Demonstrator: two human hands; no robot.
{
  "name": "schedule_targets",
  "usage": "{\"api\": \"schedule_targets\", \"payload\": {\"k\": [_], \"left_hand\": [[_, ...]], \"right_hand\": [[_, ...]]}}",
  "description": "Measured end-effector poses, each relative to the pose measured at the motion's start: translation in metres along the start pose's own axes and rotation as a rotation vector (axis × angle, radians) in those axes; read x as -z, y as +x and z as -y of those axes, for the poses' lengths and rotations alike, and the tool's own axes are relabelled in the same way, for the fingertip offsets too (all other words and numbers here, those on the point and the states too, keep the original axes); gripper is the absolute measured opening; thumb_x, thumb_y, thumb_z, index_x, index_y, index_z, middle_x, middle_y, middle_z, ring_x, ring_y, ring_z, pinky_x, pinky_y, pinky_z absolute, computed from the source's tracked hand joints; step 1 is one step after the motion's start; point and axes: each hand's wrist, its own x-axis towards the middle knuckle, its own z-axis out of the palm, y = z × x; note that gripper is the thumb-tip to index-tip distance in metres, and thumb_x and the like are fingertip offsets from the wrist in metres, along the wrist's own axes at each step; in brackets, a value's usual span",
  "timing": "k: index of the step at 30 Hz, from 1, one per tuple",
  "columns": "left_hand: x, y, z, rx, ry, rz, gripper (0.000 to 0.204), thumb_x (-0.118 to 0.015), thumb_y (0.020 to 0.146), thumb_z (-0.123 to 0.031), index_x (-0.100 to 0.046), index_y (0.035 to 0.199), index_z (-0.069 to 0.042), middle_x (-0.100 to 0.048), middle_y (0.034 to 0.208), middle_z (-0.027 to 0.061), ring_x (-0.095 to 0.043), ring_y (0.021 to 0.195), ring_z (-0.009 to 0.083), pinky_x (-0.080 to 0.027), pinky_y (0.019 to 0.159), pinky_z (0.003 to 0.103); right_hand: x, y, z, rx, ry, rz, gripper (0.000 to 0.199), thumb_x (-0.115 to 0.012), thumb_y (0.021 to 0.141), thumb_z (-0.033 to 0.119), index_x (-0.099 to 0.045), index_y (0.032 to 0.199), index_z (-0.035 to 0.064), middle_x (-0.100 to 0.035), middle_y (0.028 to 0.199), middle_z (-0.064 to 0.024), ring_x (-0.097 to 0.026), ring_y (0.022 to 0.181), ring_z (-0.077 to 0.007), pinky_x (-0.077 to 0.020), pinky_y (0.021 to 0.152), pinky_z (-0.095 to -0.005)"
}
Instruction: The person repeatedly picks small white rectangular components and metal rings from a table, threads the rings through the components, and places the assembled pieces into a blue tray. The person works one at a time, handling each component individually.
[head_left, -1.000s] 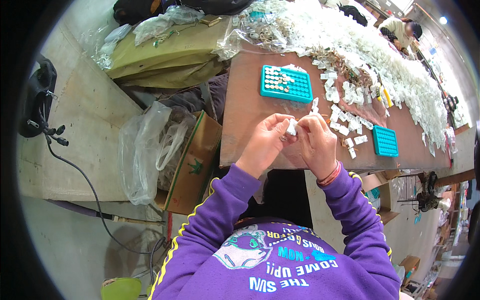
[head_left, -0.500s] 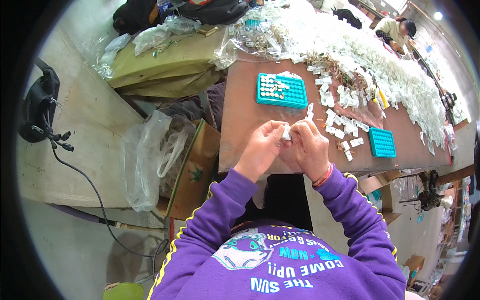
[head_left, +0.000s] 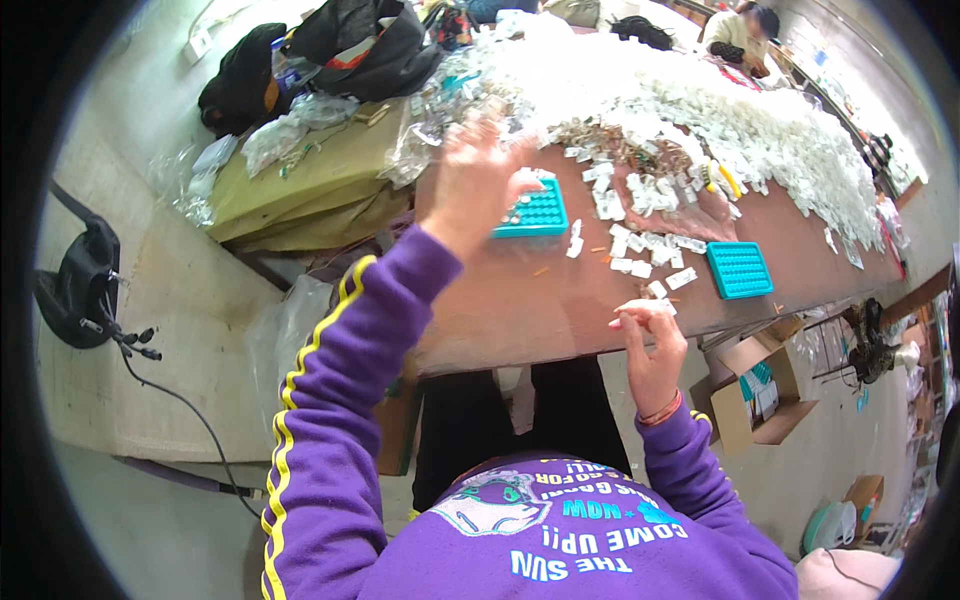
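An open brown carton is seen at the right, below the table edge, a smaller blue-and-white box inside it. Clear plastic bags are piled at upper left.

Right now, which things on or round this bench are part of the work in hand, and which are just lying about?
In use:
- left hand reaching over the teal tray
- right hand pinching a small white piece
- loose white packets
- second teal tray
- big heap of white packets

Lying about:
- black bags
- cardboard boxes
- black cable
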Motion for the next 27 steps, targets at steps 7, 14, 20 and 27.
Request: {"api": "schedule_targets", "payload": {"k": [7,14,20,27], "left_hand": [[-0.109,0.042,-0.024,0.042,-0.527,0.379,0.040,-0.065,0.085,-0.027,-0.061,0.121,-0.009,-0.064,0.112,0.0184,-0.062,0.101,0.0364,-0.048,0.088,0.044],[-0.180,0.061,-0.054,0.165,-0.533,0.527,0.030,-0.069,0.078,-0.028,-0.063,0.097,-0.006,-0.068,0.088,0.0169,-0.065,0.087,0.0338,-0.050,0.077,0.042],[-0.153,0.059,-0.047,0.106,-0.544,0.252,0.023,-0.069,0.080,-0.027,-0.065,0.083,-0.005,-0.064,0.090,0.0147,-0.066,0.082,0.0318,-0.051,0.075,0.040],[-0.086,0.020,-0.048,0.350,-0.842,0.254,0.025,-0.075,0.078,-0.026,-0.067,0.085,-0.003,-0.063,0.089,0.0088,-0.065,0.073,0.0199,-0.051,0.067,0.032]], "right_hand": [[0.023,-0.022,-0.012,-0.102,-0.009,-0.017,0.001,-0.062,0.089,-0.001,-0.061,0.090,-0.0022,-0.063,0.083,-0.0084,-0.065,0.071,-0.0149,-0.0502,0.064,-0.0255],[0.056,-0.036,-0.031,-0.182,-0.025,-0.032,0.007,-0.064,0.086,-0.003,-0.064,0.093,-0.0006,-0.064,0.080,-0.0091,-0.065,0.067,-0.0156,-0.0507,0.062,-0.0265],[0.076,0.017,-0.066,-0.048,-0.212,0.053,0.005,-0.065,0.084,0.000,-0.063,0.089,0.0028,-0.061,0.077,-0.0085,-0.061,0.063,-0.0193,-0.0475,0.058,-0.0288],[0.043,0.148,-0.141,-0.083,-0.966,0.318,0.028,-0.064,0.086,0.036,-0.067,0.097,0.0100,-0.068,0.094,-0.0133,-0.066,0.087,-0.0303,-0.0508,0.073,-0.0421]]}}
